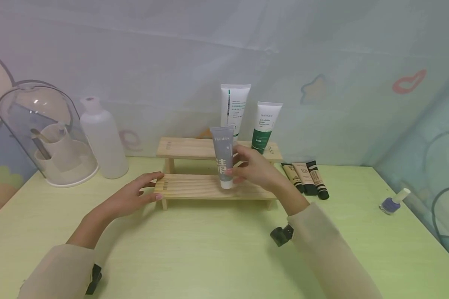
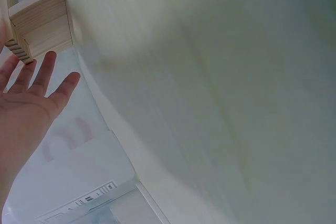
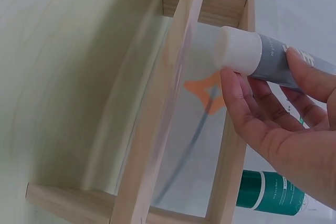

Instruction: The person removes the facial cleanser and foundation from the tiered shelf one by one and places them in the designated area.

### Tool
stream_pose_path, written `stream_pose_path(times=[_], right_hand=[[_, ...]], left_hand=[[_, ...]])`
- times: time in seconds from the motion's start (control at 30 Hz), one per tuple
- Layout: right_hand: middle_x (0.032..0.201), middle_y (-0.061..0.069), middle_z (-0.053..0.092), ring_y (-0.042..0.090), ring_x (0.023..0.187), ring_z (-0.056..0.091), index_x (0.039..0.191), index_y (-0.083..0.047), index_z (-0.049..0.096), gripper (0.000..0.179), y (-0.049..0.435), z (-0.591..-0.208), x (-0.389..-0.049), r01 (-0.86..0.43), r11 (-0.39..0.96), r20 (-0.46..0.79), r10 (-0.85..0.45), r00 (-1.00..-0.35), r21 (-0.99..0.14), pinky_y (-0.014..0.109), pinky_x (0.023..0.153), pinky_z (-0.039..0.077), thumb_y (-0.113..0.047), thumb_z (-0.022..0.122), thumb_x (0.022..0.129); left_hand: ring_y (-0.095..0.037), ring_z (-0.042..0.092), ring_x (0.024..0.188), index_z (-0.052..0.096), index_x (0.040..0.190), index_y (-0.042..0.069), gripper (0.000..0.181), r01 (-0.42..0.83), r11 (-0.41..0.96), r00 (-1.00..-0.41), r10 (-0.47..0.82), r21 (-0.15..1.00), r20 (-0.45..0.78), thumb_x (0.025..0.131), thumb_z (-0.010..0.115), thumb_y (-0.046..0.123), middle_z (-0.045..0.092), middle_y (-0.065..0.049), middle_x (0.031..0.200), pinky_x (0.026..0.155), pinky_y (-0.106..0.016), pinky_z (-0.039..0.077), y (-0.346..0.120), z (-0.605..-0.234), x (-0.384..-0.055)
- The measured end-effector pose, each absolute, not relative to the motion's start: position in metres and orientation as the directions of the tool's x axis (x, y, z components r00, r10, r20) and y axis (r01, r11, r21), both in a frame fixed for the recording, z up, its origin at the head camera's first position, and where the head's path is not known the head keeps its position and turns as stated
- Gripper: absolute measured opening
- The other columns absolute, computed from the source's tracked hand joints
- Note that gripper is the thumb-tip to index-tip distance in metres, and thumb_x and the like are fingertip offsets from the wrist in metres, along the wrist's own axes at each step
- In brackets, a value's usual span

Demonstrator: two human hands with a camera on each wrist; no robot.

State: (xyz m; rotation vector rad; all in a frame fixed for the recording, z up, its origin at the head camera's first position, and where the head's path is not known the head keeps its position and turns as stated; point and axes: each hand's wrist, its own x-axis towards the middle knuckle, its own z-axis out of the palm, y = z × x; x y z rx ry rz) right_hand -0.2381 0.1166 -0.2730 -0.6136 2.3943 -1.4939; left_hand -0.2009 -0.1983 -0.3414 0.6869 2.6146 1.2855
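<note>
With our right hand (image 1: 255, 169) we pinch the grey tube (image 1: 222, 151), cap down, above the lower step (image 1: 188, 187) of the wooden shelf (image 1: 185, 150). Our left hand (image 1: 129, 198), fingers loosely extended, touches the shelf's left end. Two white-and-green tubes (image 1: 267, 118) stand behind.

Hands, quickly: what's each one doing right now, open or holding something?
Left hand: open, touching the left end of the wooden shelf.
Right hand: closed around a gray tube.
</note>
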Motion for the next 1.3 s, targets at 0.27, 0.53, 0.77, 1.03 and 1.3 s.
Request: stream_pose_path(times=[0.27,0.53,0.77,1.03,1.3], right_hand=[[0.111,0.019,0.053,0.032,0.098,0.057,0.122,-0.001,0.048,0.041,0.127,-0.274,-0.238,-0.216,0.411,-0.014,-0.489,-0.872,-0.886,0.039,0.071,0.054,0.002,0.062,0.084],[0.114,0.019,0.052,0.033,0.101,0.055,0.125,-0.003,0.046,0.045,0.142,-0.270,-0.235,-0.226,0.450,-0.036,-0.503,-0.863,-0.864,0.039,0.072,0.054,0.000,0.064,0.083],[0.115,0.021,0.051,0.035,0.101,0.054,0.129,-0.002,0.043,0.050,0.157,-0.266,-0.235,-0.208,0.469,-0.063,-0.499,-0.864,-0.859,0.041,0.073,0.053,0.001,0.063,0.083],[0.113,0.021,0.053,0.033,0.100,0.055,0.127,-0.003,0.044,0.048,0.183,-0.267,-0.236,-0.201,0.516,-0.092,-0.487,-0.868,-0.832,0.042,0.074,0.053,-0.001,0.064,0.083],[0.111,0.021,0.052,0.035,0.098,0.055,0.125,-0.001,0.044,0.048,0.215,-0.269,-0.232,-0.182,0.554,-0.119,-0.464,-0.878,-0.813,0.041,0.072,0.053,-0.006,0.067,0.082]], left_hand=[[-0.044,0.030,0.126,0.024,0.141,-0.003,0.064,0.342,0.530,-0.884,0.462,0.776,0.073,0.093,0.055,0.025,0.027,-0.022,0.142,0.097,-0.065,0.022,-0.197,-0.342,-0.201],[-0.044,0.030,0.126,0.024,0.141,-0.003,0.064,0.339,0.530,-0.883,0.465,0.777,0.068,0.093,0.055,0.025,0.026,-0.022,0.143,0.096,-0.065,0.022,-0.198,-0.340,-0.200],[-0.044,0.030,0.126,0.024,0.141,-0.002,0.064,0.335,0.533,-0.885,0.461,0.777,0.065,0.092,0.055,0.025,0.026,-0.022,0.143,0.097,-0.065,0.022,-0.198,-0.340,-0.201],[-0.044,0.031,0.125,0.024,0.141,-0.003,0.064,0.344,0.532,-0.882,0.466,0.774,0.072,0.093,0.055,0.025,0.027,-0.023,0.143,0.096,-0.065,0.023,-0.199,-0.341,-0.201],[-0.044,0.030,0.125,0.024,0.141,-0.003,0.064,0.344,0.524,-0.879,0.471,0.779,0.071,0.093,0.055,0.025,0.026,-0.022,0.143,0.097,-0.065,0.023,-0.199,-0.342,-0.201]])
